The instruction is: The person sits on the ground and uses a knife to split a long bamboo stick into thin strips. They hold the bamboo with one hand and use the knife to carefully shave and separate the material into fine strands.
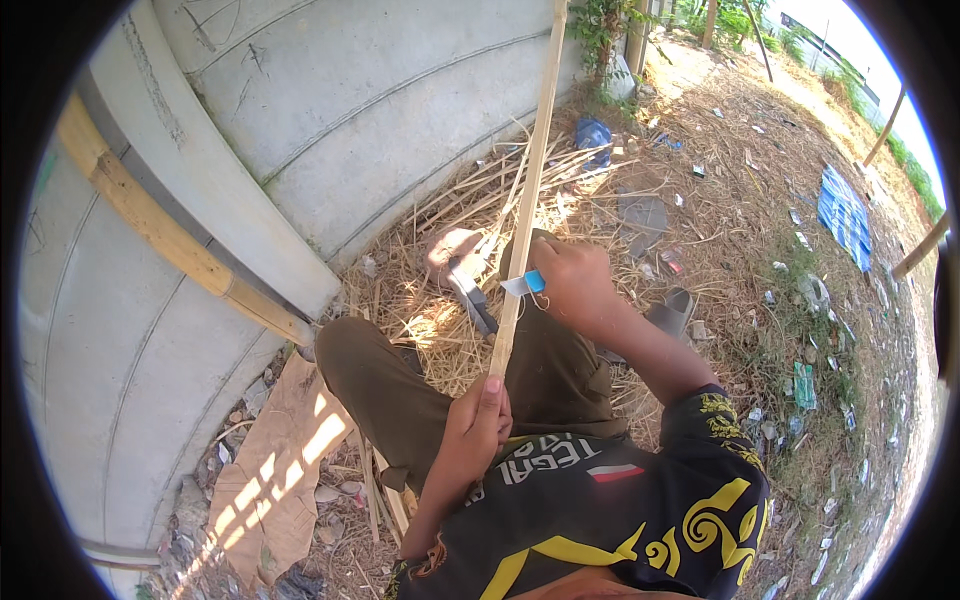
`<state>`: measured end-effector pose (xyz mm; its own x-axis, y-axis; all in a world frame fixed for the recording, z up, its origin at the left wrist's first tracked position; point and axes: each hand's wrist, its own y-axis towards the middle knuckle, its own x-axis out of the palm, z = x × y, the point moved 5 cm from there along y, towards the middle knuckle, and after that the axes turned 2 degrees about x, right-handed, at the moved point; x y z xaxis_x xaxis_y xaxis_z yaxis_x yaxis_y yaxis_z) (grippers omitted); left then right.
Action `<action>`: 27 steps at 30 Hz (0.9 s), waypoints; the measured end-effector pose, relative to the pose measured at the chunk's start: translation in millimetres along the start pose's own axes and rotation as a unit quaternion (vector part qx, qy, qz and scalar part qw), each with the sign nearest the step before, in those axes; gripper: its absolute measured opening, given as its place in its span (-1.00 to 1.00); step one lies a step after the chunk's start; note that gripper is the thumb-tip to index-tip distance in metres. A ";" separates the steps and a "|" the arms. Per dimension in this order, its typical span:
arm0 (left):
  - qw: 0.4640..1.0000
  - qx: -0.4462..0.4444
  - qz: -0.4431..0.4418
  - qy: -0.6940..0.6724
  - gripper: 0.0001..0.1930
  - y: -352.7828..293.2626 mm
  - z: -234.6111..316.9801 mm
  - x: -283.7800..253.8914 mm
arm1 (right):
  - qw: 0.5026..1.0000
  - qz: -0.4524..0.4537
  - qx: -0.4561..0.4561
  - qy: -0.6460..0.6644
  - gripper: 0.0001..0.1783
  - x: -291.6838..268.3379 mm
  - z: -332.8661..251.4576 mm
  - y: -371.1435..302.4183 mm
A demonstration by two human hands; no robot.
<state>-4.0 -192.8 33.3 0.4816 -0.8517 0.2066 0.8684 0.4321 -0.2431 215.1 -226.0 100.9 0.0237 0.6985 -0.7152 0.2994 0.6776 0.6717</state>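
Note:
My left hand [478, 425] is closed around the lower end of a long, pale bamboo strip [538, 165], just above my lap. The strip slants up and away past my knees toward the concrete wall. In my right hand [575, 280] is a knife [530, 284] with a blue handle, its fingers wrapped around the grip. The pale blade lies across the strip and touches it, some way above my left hand. A thin curled shaving hangs beside the blade. My right fist hides most of the handle.
Loose bamboo strips and shavings [470, 200] lie heaped by the concrete wall [380, 110]. A bamboo pole [170, 225] leans at the left. Flattened cardboard [275, 470] lies below it. Litter and a blue checked sheet [844, 217] are scattered over the ground at right.

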 end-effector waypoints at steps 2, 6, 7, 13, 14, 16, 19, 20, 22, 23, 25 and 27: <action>0.998 0.042 0.007 0.056 -0.52 0.6 -0.7 4.4 | 0.998 -0.017 0.050 -0.029 -0.92 -8.2 6.8 1.7; 0.982 0.103 0.021 0.154 -0.52 -1.5 -8.3 4.5 | 0.984 -0.015 0.147 -0.097 -0.94 -7.9 53.9 38.8; 0.982 0.102 0.020 0.156 -0.52 0.6 -9.6 4.3 | 0.982 -0.012 0.153 -0.113 -0.93 -7.8 53.9 45.8; 0.971 0.099 0.012 0.216 -0.56 -11.7 -15.8 4.5 | 0.943 0.096 0.283 -0.145 -0.84 -34.7 137.2 98.5; 0.972 0.092 0.013 0.217 -0.56 -11.9 -18.6 3.4 | 0.940 0.099 0.291 -0.147 -0.84 -35.8 144.5 102.8; 0.974 0.092 0.028 0.206 -0.57 -9.5 -16.0 -0.3 | 0.953 0.066 0.264 -0.137 -0.83 -28.9 132.9 105.8; 0.975 0.100 0.074 0.183 -0.58 -5.2 -10.5 -8.3 | 0.982 -0.059 0.138 -0.116 -0.84 -1.7 51.1 61.8; 0.973 0.100 0.086 0.191 -0.58 -1.1 -9.7 -12.4 | 0.984 -0.102 0.086 -0.118 -0.88 12.2 31.6 40.1; 0.967 0.096 0.103 0.212 -0.58 1.0 -9.0 -12.2 | 0.996 -0.071 0.003 -0.061 -0.94 28.5 4.6 -0.9; 0.963 0.094 0.108 0.226 -0.59 0.2 -7.6 -11.6 | 0.995 -0.062 -0.009 -0.071 -0.94 28.2 0.1 -7.3; 0.953 0.100 0.118 0.259 -0.59 -1.4 -1.9 -9.3 | 0.994 -0.046 -0.033 -0.091 -0.92 24.3 -6.8 -16.0; 0.940 0.115 0.125 0.295 -0.60 -2.4 5.4 -5.8 | 0.996 -0.001 -0.061 -0.068 -0.89 21.0 -6.5 -1.1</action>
<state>-8.2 -187.3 37.8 0.5835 -0.7020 -0.4082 0.7721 0.6354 0.0109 209.1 -210.5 86.5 0.1554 0.6652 -0.7303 0.1819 0.7074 0.6830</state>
